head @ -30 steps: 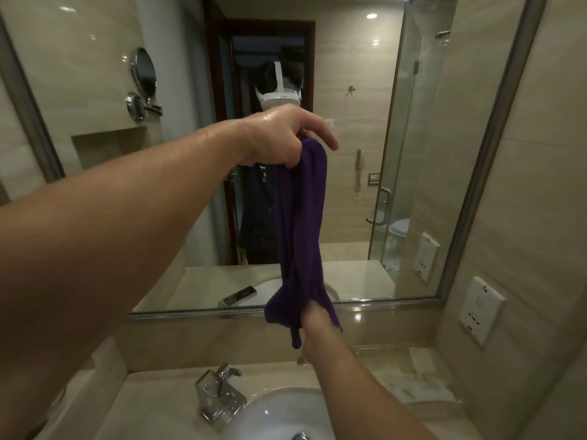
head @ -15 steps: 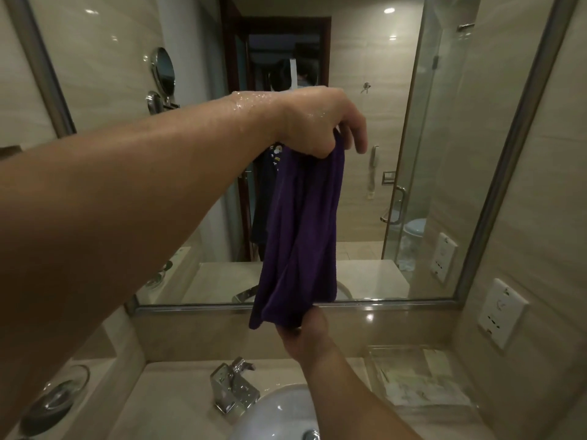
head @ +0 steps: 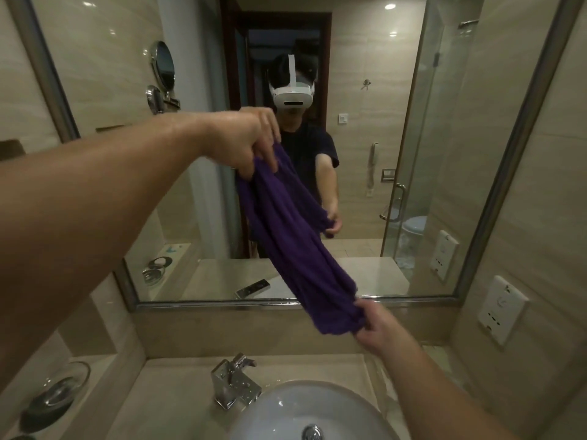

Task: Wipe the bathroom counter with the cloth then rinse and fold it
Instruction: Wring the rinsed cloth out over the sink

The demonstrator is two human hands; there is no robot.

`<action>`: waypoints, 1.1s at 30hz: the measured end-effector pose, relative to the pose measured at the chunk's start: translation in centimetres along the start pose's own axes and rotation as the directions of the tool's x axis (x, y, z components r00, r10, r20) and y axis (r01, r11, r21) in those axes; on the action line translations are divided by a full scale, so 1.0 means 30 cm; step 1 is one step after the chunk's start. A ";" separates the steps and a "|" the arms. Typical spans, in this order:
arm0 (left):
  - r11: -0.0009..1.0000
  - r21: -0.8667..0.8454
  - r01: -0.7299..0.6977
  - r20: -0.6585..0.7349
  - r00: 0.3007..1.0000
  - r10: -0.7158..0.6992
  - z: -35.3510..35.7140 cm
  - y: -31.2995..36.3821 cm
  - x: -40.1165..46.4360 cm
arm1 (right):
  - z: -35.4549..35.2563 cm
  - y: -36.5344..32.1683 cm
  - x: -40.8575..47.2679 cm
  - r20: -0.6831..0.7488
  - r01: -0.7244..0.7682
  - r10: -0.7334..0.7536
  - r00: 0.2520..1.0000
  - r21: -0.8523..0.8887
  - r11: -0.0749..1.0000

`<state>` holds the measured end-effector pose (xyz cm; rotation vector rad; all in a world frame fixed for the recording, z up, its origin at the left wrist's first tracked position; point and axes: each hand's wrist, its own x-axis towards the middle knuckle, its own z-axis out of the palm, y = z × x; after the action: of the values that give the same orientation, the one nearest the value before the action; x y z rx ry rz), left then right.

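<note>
A purple cloth hangs stretched on a slant in front of the mirror, above the beige stone counter. My left hand grips its upper end at about head height. Lower and to the right, my right hand pinches the bottom end, just above the back of the counter. Between the hands the cloth is bunched lengthwise. My wet left forearm crosses the left half of the view.
A white round basin sits at the front with a chrome tap behind it. A glass dish stands on the left ledge. The wall mirror faces me; a white wall socket is on the right.
My left hand has come down and my right hand has swung out to the right, pulling the cloth from a vertical hang into a slant. The camera has tilted downward.
</note>
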<state>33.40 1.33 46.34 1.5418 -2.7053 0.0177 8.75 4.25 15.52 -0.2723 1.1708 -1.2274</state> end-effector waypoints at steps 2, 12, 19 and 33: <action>0.984 -0.141 0.112 0.075 0.992 -0.102 0.088 -0.083 -0.014 | -0.057 -0.142 -0.035 -0.052 0.133 -0.144 0.988 -0.183 0.974; 0.850 -0.524 -0.060 -0.151 0.988 -0.024 0.260 -0.012 0.041 | 0.321 -0.572 -0.443 0.523 0.601 -0.641 0.561 -0.790 -0.119; 0.214 -0.938 -0.275 -0.333 0.885 -0.326 0.243 0.196 0.086 | 0.469 -0.454 -0.461 0.448 0.861 -0.736 0.507 -0.293 0.415; -0.480 -0.847 -0.228 0.200 0.700 -0.685 0.574 0.224 0.054 | 0.477 -0.388 -0.375 0.109 0.823 -0.852 0.512 -0.347 0.450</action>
<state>26.46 2.95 29.20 0.9771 -0.5407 -1.2996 14.80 3.36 36.26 -1.2334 1.3744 -1.8910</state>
